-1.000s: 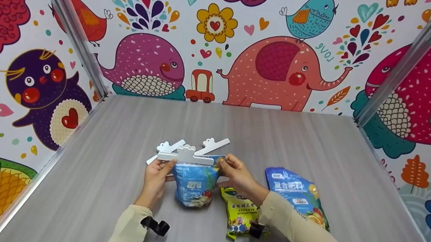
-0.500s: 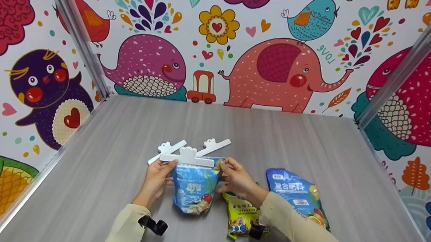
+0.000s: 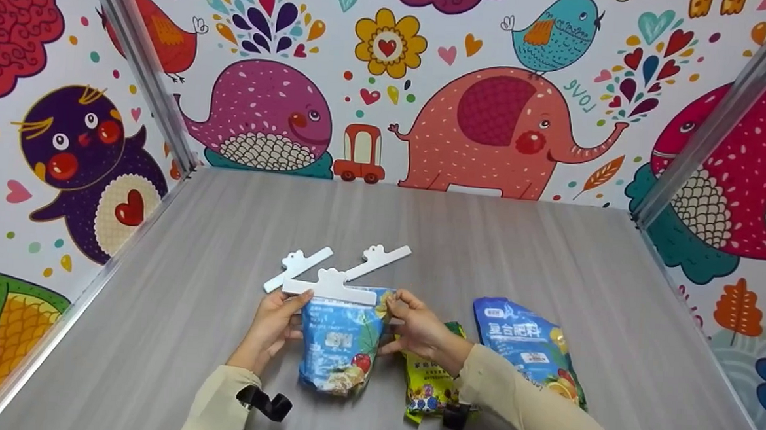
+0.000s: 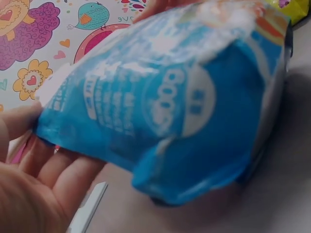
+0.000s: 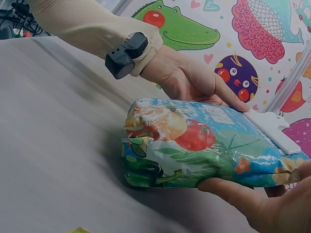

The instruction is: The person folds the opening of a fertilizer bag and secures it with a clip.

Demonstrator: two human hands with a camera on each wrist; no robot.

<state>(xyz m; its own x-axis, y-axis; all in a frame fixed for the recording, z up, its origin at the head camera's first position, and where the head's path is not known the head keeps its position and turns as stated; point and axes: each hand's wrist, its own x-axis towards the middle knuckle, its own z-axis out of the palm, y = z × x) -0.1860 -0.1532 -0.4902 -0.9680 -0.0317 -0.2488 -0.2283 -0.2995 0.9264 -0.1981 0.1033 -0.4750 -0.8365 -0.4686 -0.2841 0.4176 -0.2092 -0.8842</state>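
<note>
Both hands hold up a blue fertilizer bag (image 3: 340,344) printed with fruit and vegetables. A white sealing clip (image 3: 330,291) with a scalloped handle lies across its top edge. My left hand (image 3: 276,321) pinches the upper left corner, thumb in front beside the clip's end and fingers behind. At the upper right corner my right hand (image 3: 420,325) pinches the bag between thumb and finger. The left wrist view shows the bag's side (image 4: 165,102) with a weight label. In the right wrist view its lower part (image 5: 180,141) hangs over the table, its shadow below.
Behind the bag lie two more white clips, one at left (image 3: 295,266) and one at right (image 3: 377,260). A yellow-green bag (image 3: 429,388) lies partly under the right forearm. Farther right is another blue bag (image 3: 527,347). Printed panels wall the table (image 3: 519,248) at back and sides.
Both hands have drawn the blue bag and its clip a little lower in the head view, toward the person. The bag's front shows more fully. The other bags and clips stay put.
</note>
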